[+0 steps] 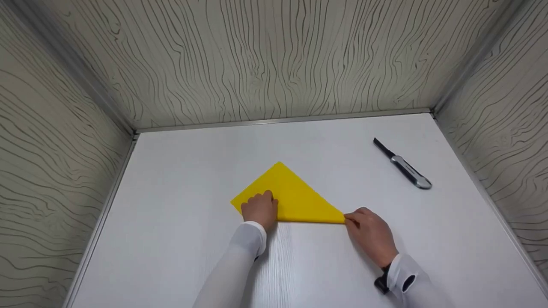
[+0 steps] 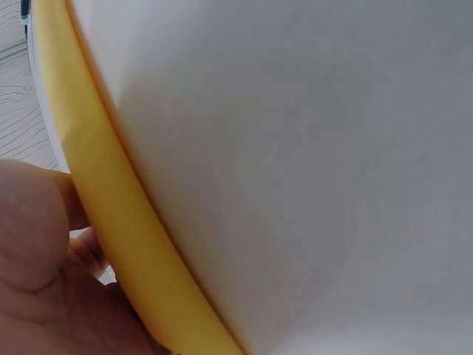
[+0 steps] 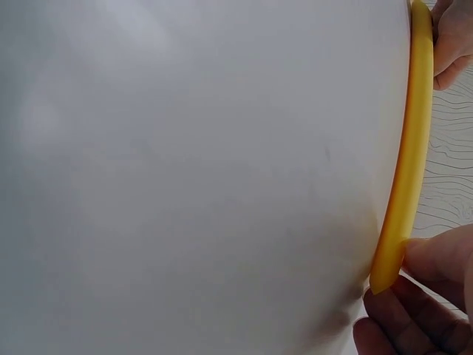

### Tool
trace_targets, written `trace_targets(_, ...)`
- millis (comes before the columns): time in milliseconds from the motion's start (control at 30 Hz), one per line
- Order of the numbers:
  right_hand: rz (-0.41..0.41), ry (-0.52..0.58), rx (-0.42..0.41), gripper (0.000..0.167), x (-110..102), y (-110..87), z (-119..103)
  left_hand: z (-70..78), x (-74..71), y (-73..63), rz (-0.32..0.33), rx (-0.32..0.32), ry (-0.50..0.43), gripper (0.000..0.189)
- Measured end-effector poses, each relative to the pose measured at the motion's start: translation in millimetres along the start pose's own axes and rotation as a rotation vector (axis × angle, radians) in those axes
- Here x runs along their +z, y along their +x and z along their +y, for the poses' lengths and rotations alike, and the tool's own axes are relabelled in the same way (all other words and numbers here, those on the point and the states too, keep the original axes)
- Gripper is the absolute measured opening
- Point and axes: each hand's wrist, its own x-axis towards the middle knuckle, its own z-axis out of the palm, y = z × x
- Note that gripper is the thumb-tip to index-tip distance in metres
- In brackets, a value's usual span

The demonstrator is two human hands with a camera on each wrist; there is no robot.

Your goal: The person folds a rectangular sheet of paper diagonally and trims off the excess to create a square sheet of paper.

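A yellow sheet of paper point(image 1: 295, 196) lies folded on the white table, its top corner pointing away and its rounded fold running along the near side. At its left part, my left hand point(image 1: 260, 209) is on the paper with bent fingers; the left wrist view shows the thumb point(image 2: 33, 222) against the yellow fold, the fingertips partly hidden. My right hand point(image 1: 370, 233) pinches the right corner between thumb and fingers. In the right wrist view, that thumb point(image 3: 440, 259) lies on one side of the corner and the fingers on the other.
A utility knife point(image 1: 402, 164) with a grey and black handle lies at the right back of the white table point(image 1: 184, 171), its dark end pointing away. Wood-patterned panels point(image 1: 274, 60) rise behind and on both sides. Metal edging point(image 1: 282, 121) borders the tabletop.
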Motion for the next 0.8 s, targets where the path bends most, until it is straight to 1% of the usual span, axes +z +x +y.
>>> trace_targets(200,-0.007,0.002,0.014,0.02,-0.1,-1.2,1.4,-0.2,-0.2,-0.7,0.012,0.007,-0.002,0.03)
trace_targets(467,0.018,0.011,-0.005,0.021,-0.1,-1.3,1.7,-0.9,-0.3,-1.0,0.033,0.011,0.007,0.029)
trace_targets(667,0.009,0.012,-0.004,0.025,0.1,-2.0,2.4,0.0,-0.9,-1.7,0.026,0.005,-0.006,0.03)
trace_targets(800,-0.006,-0.023,-0.026,0.028,0.9,-2.1,2.7,0.5,-0.4,-2.3,0.019,0.001,-0.005,0.031)
